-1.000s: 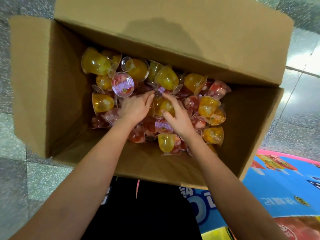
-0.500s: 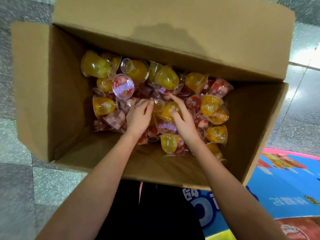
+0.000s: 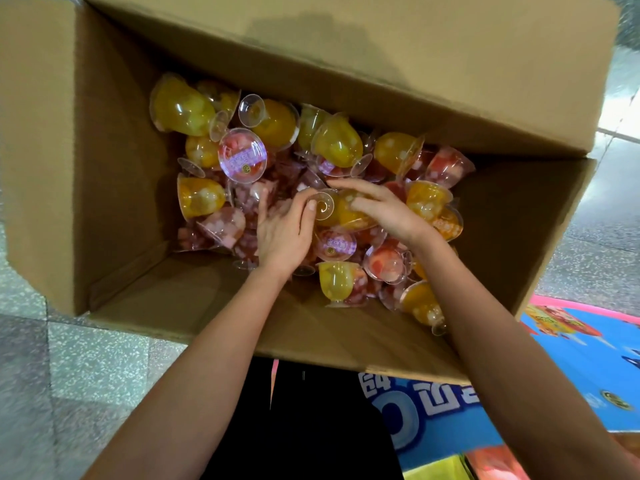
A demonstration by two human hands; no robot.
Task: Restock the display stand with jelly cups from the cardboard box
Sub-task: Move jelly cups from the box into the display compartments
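Note:
An open cardboard box holds several goblet-shaped jelly cups, yellow and red, piled toward its far right half. Both my hands are inside the box over the pile. My right hand grips a yellow jelly cup lying on its side, fingers curled over its bowl. My left hand pinches the clear round foot of that same cup with fingertips and thumb. A red cup with a purple printed lid faces up to the left of my hands.
The box sits on a speckled grey tiled floor. A blue and pink printed display board lies at the lower right beside the box. The box's near left floor is bare cardboard. Dark clothing shows below the box.
Both hands have closed in on one yellow cup; the right now curls over its bowl and the left has reached its foot. The view has shifted closer to the box.

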